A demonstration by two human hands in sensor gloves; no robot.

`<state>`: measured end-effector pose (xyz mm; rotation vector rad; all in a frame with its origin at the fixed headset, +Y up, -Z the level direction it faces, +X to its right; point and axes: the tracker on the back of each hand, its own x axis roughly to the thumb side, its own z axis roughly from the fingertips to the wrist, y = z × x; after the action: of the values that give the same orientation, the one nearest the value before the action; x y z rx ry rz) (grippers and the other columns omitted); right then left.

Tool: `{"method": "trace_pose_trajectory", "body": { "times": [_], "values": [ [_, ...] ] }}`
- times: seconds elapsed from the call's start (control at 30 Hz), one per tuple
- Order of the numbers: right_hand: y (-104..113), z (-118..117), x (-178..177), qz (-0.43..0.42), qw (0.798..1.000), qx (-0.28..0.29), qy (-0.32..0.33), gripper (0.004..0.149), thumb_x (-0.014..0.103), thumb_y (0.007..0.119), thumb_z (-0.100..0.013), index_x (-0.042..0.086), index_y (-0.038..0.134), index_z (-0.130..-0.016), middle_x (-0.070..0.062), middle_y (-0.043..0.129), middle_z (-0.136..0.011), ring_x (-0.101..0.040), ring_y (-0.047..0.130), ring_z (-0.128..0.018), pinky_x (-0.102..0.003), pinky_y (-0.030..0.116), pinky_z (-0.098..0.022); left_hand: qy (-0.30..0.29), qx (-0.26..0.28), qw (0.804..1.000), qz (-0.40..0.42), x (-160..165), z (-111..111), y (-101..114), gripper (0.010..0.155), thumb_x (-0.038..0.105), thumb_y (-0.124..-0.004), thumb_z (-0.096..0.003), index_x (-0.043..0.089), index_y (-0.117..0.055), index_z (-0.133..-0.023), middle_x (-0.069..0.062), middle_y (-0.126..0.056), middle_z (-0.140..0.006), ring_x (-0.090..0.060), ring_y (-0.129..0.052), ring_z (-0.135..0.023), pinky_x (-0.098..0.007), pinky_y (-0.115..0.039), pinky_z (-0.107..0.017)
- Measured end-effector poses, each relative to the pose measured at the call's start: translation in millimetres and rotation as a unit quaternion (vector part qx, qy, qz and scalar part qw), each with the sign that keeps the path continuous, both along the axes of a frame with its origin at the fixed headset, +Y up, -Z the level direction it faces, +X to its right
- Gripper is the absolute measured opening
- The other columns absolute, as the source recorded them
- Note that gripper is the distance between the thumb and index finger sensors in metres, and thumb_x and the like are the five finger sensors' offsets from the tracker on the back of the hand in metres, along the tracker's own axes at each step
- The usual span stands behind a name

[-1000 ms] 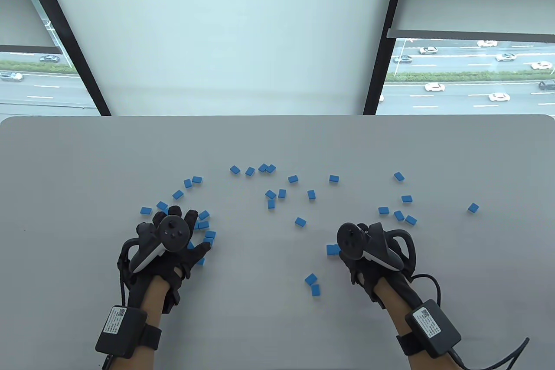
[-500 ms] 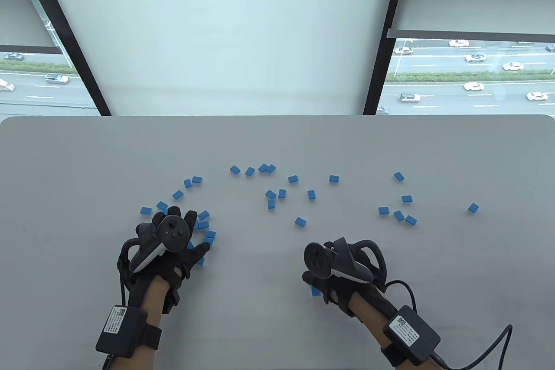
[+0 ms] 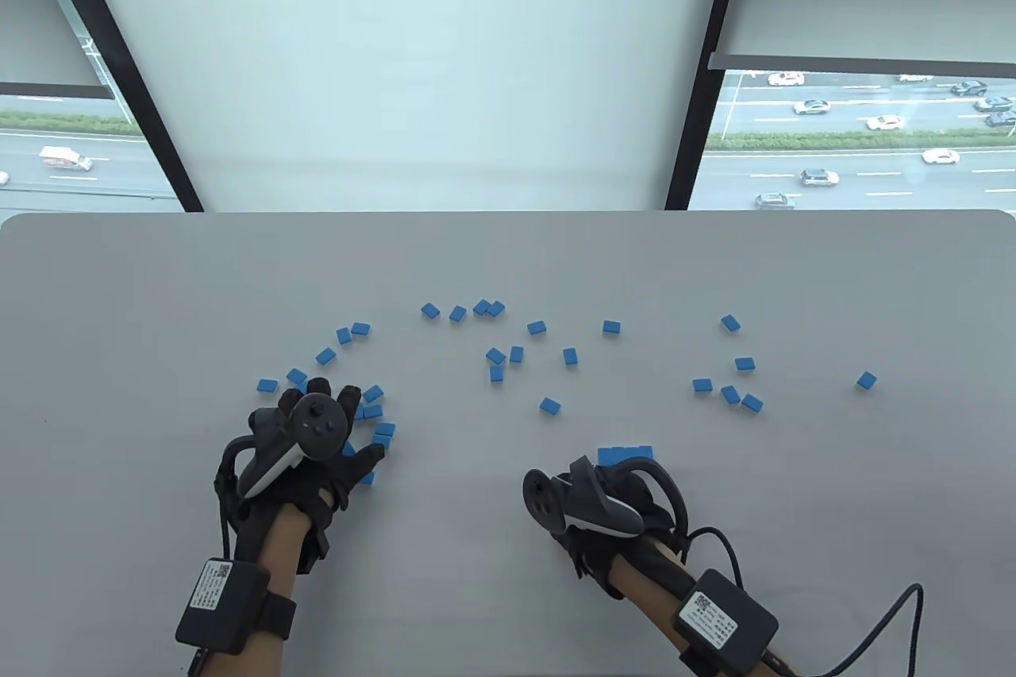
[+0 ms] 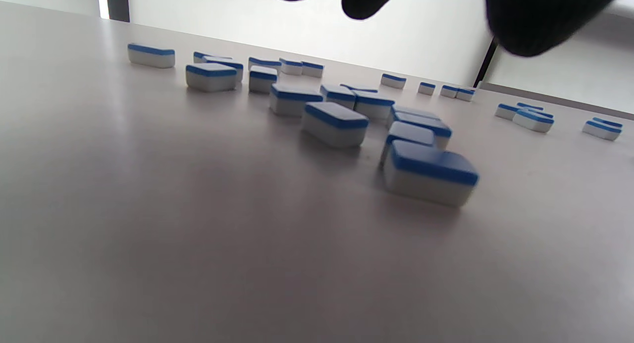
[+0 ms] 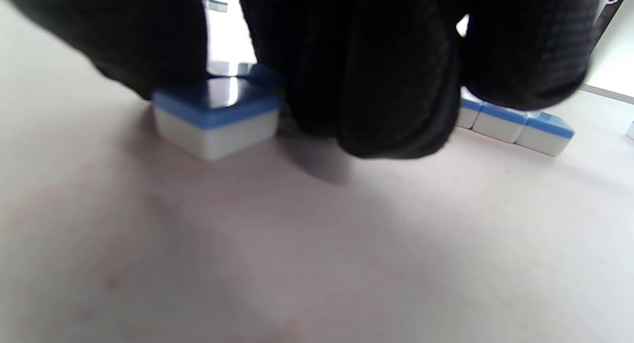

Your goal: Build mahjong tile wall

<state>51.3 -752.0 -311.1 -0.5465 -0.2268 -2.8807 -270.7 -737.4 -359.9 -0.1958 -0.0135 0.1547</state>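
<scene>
Grey bench (image 3: 159,296) under a wide window carries blue-backed mahjong tiles (image 3: 516,354) scattered across its middle. Near the front edge the right hand (image 3: 603,518) pinches one tile (image 5: 215,120) between thumb and fingers, just beside a short row of tiles (image 3: 625,455); gathering for the wall seems underway. Next, that tile should be butted squarely against the row. Since a second ago this hand has swept leftward. The left hand (image 3: 305,443) stays spread flat over a cluster.

no readable text, wrist-box labels illegible
</scene>
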Motion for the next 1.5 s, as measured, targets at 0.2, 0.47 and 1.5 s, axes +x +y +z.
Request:
{"method": "trace_pose_trajectory", "body": {
  "times": [0.2, 0.47, 1.5],
  "values": [
    [-2.7, 0.0, -0.8, -0.007, 0.999, -0.035, 0.010, 0.061, 0.037, 0.087, -0.038, 0.012, 0.066, -0.090, -0.009, 0.084, -0.076, -0.024, 0.098, -0.043, -0.048, 0.084, -0.041, -0.002, -0.001, 1.000, -0.002, 1.2, -0.2, -0.5, 0.086, 0.072, -0.067, -0.0390, 0.036, -0.039, -0.112, -0.004, -0.028, -0.121, -0.044, -0.028, -0.109, -0.075, -0.026, -0.069],
    [-1.9, -1.0, 0.3, -0.008, 0.999, -0.030, 0.022, 0.061, 0.037, 0.087, -0.037, 0.013, 0.067, -0.090, -0.008, 0.085, -0.075, -0.023, 0.099, -0.041, -0.047, 0.085, -0.041, -0.002, -0.005, 1.000, -0.007, 2.7, -0.1, -1.6, 0.086, 0.072, -0.067, -0.0390, 0.036, -0.039, -0.112, -0.004, -0.029, -0.121, -0.044, -0.028, -0.109, -0.075, -0.026, -0.069],
    [49.4, -45.0, 133.6, -0.155, 0.974, 0.091, -0.136, 0.060, 0.032, 0.088, -0.037, 0.012, 0.068, -0.090, -0.006, 0.087, -0.072, -0.021, 0.100, -0.038, -0.047, 0.086, -0.039, -0.005, -0.003, 1.000, -0.008, 5.2, -0.5, -1.8, 0.086, 0.072, -0.067, -0.0389, 0.036, -0.039, -0.112, -0.003, -0.029, -0.121, -0.044, -0.028, -0.109, -0.075, -0.026, -0.069]
  ]
}}
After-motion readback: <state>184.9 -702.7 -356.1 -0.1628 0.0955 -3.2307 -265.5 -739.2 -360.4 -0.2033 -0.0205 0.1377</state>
